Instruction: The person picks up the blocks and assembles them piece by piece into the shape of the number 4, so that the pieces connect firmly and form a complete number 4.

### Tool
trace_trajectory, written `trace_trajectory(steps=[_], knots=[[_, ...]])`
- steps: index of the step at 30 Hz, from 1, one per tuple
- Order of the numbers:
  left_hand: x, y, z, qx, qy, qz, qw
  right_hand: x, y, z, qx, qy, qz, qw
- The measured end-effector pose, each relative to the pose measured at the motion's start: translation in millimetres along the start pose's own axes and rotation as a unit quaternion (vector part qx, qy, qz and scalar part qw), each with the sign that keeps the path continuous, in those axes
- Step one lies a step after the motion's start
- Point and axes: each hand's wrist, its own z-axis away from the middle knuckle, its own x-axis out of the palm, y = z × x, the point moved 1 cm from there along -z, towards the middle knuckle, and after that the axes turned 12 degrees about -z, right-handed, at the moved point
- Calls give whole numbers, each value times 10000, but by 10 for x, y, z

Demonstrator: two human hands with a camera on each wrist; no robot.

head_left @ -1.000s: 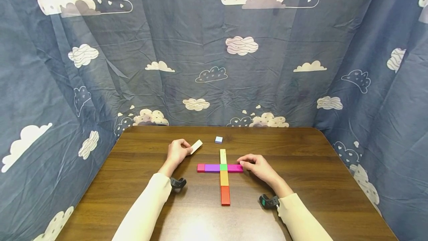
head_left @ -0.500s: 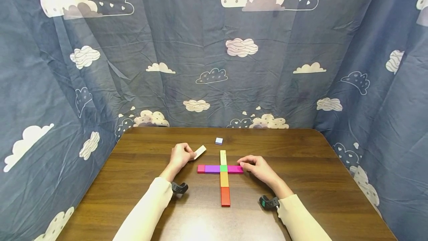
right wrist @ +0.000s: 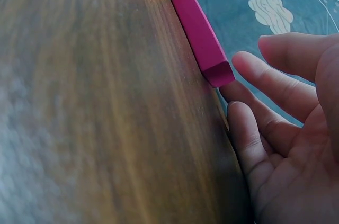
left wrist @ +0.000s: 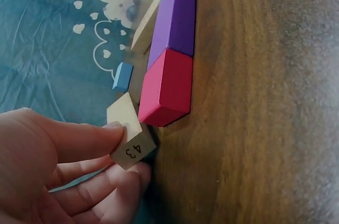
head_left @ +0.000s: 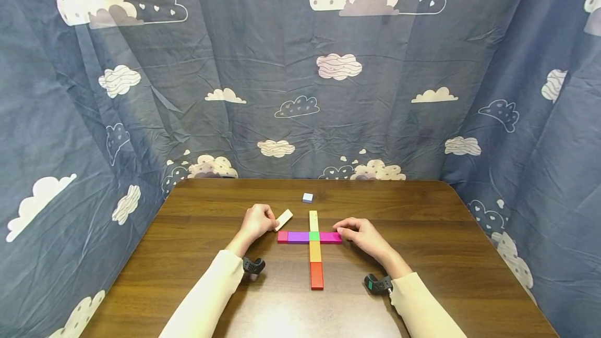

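Note:
Between thumb and fingers my left hand (head_left: 255,220) pinches a plain wooden block (left wrist: 124,115) with a number on its end face. It slants close to the pinkish-red block (left wrist: 167,89) that ends the left arm of a cross of blocks. Rightward from that lie a purple block (head_left: 298,237), a green block (head_left: 314,236) at the centre and a magenta block (head_left: 330,237). A pale wooden block (head_left: 313,220) forms the far arm; orange (head_left: 315,251) and red (head_left: 316,275) blocks form the near arm. My right hand (right wrist: 286,113) has loosely spread fingers beside the magenta block's outer end.
A small light-blue block (head_left: 307,197) lies alone toward the back of the brown wooden table (head_left: 399,202). Behind the table's far edge hangs a blue curtain (head_left: 263,67) with cloud prints. Black wrist devices (head_left: 253,265) sit at both sleeves.
My left hand has come nearer and to the right with the plain wooden block, bringing it up by the pinkish-red block. The right hand and the cross stay as they were.

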Motion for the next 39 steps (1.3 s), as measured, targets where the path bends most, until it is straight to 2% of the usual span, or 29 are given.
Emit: trace_trajectory(steps=[7, 19, 39], knots=[[2, 13, 0, 94, 119, -529, 9985, 0, -5, -5, -28, -1, 9, 10000], [18, 21, 20, -7, -112, -431, 9990, 0, -7, -3, -15, -24, 19, 10000], [73, 13, 80, -119, 81, -333, 9993, -6, 6, -8, -33, -45, 8, 10000]])
